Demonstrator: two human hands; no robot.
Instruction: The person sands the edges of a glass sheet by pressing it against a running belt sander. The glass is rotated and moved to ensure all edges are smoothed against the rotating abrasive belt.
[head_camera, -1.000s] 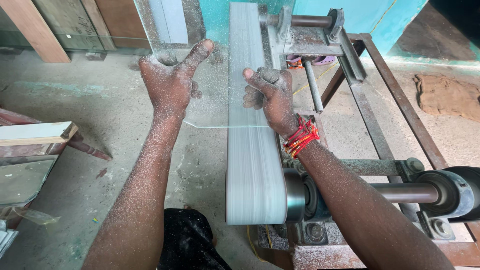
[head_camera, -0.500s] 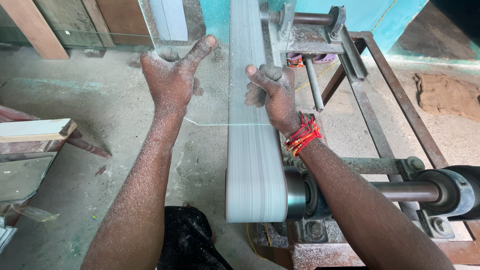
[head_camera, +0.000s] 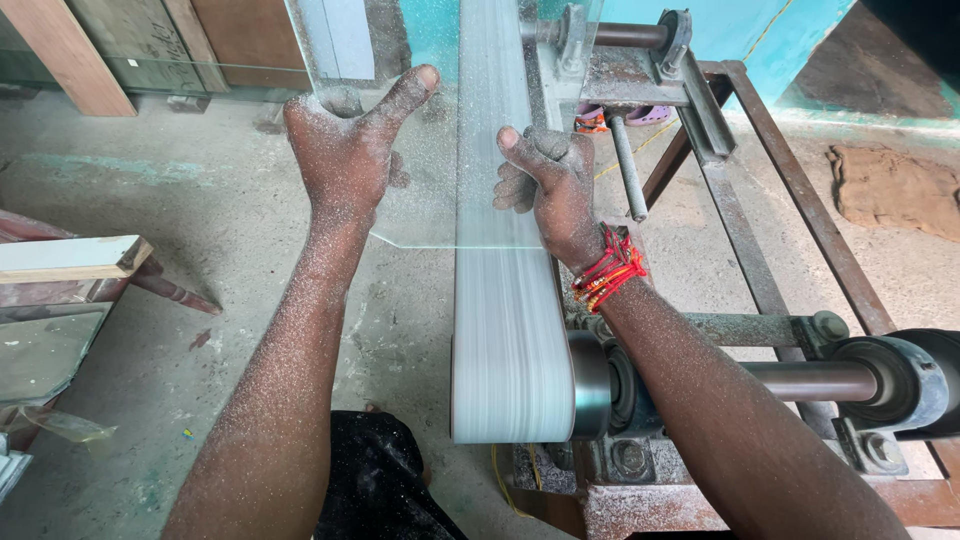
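Observation:
A clear glass pane (head_camera: 425, 190) stands nearly upright with its lower edge on the pale grinding belt (head_camera: 505, 340). My left hand (head_camera: 345, 150), dusted white, grips the pane's left side with the thumb stretched toward the belt. My right hand (head_camera: 550, 185), with red threads at the wrist, holds the pane's right side just above the belt. The belt runs from a steel drum (head_camera: 590, 385) near me up to a far roller (head_camera: 620, 35).
A rusty metal frame (head_camera: 760, 260) carries the belt and a shaft (head_camera: 810, 380) on the right. Wooden boards (head_camera: 70, 258) and glass pieces (head_camera: 40, 350) lie at the left. A brown sack (head_camera: 890, 190) rests on the concrete floor at right.
Both hands and the pane have stayed almost in place on the belt; the pane's lower edge has shifted very slightly.

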